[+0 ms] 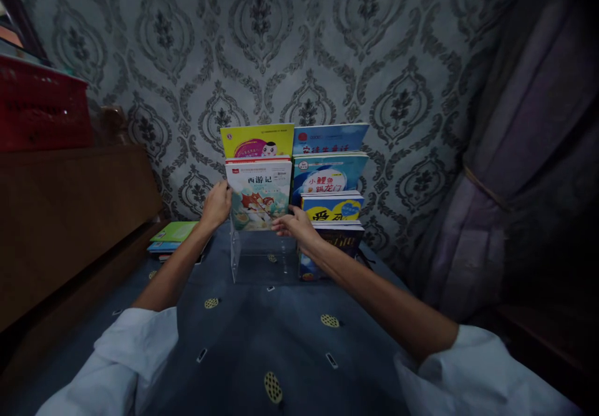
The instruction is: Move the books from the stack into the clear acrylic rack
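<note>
A pale green picture-covered book (pixel 255 207) stands upright at the left side of a clear stepped book rack (pixel 235 260). My left hand (pixel 216 205) grips its left edge, fingers hidden behind. At its lower right edge, my right hand (pixel 297 224) has thumb and fingers closed on the book. Behind it rises a yellow book (pixel 255 138). The rack's right side carries a blue book (pixel 330 135) at the back, a lighter blue book (pixel 327 169), a blue-and-yellow book (pixel 332 209) and a dark book (pixel 346 238), partly covered by my right hand and wrist.
Several books (pixel 173 235) lie stacked at the left, a green one on top. A wooden headboard (pixel 75 216) with a red bin (pixel 44 104) above it borders the left. Patterned wallpaper stands behind, and a tied curtain (pixel 472 216) hangs right. Dark bedding (pixel 234 353) spreads in front.
</note>
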### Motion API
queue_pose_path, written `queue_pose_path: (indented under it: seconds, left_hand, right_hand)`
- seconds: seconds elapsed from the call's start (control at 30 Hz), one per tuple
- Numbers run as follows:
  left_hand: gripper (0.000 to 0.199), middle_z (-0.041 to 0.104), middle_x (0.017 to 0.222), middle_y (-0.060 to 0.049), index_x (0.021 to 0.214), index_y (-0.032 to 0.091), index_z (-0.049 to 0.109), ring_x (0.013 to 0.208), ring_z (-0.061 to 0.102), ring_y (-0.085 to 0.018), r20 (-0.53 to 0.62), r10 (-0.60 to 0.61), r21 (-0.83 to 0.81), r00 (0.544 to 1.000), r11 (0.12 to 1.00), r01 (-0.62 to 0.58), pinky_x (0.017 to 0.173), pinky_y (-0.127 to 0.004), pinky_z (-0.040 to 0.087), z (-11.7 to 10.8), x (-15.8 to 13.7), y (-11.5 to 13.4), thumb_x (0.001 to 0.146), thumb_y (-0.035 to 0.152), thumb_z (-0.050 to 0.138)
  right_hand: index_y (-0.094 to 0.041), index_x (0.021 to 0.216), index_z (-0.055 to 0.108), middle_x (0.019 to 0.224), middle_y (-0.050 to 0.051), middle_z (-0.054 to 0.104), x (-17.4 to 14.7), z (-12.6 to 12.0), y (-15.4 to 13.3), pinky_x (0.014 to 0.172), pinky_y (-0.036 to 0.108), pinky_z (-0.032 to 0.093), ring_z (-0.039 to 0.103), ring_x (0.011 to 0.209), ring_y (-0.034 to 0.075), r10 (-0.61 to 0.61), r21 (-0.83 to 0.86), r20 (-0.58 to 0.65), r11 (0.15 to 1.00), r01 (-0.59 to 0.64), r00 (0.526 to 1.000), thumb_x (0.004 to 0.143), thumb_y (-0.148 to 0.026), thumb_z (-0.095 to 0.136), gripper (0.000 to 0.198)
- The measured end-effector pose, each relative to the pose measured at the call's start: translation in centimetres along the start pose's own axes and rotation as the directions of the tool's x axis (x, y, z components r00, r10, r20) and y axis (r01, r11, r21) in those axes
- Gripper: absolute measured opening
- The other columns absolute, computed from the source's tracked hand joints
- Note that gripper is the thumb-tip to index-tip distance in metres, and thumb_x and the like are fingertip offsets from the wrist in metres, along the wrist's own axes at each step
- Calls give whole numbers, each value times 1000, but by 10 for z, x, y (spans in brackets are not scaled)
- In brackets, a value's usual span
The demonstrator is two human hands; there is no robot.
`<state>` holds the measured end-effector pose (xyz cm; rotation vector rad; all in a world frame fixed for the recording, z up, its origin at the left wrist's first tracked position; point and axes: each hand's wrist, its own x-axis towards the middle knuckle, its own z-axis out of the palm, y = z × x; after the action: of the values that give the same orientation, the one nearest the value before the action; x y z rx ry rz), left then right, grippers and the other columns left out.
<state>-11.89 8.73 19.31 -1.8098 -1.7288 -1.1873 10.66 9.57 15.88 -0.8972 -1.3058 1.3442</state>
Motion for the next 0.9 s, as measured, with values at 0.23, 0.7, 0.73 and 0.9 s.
queue_pose_path:
  seconds: [0.23,0.7,0.73,0.9]
  left_hand:
    - [19,68,90,-9,87,19,62,91,65,-24,18,-36,-12,999,999,36,86,-33,48,-1,4,-2,94,19,44]
    - [26,64,115,-14,118,18,57,112,61,-27,-30,-38,-32,999,999,37,99,-40,47,-2,-5,11,96,19,43]
    - [30,63,120,-15,125,17,54,114,60,-27,-52,-33,-60,998,998,30,100,-40,47,-4,-2,12,97,20,43]
    - [30,65,117,-13,121,16,57,111,60,-26,-129,-3,-216,992,976,-25,102,-41,47,-26,34,19,96,26,46]
  right_hand:
    - [-7,142,39,53,-5,65,-3,1,-4,43,18,48,65,46,14,23,-45,-16,999,-24,1000,76,1,54,68]
    - [-8,132,50,56,-4,65,-1,0,-2,42,18,48,67,49,15,7,-73,-21,997,-9,1000,75,-4,65,59]
    - [-9,132,51,57,-4,65,0,0,-2,43,18,48,67,49,15,8,-74,-20,997,-10,1000,75,-5,66,59]
    - [-12,130,53,58,-4,65,1,0,0,43,18,49,68,49,15,14,-83,-12,996,-15,1000,78,-7,64,53]
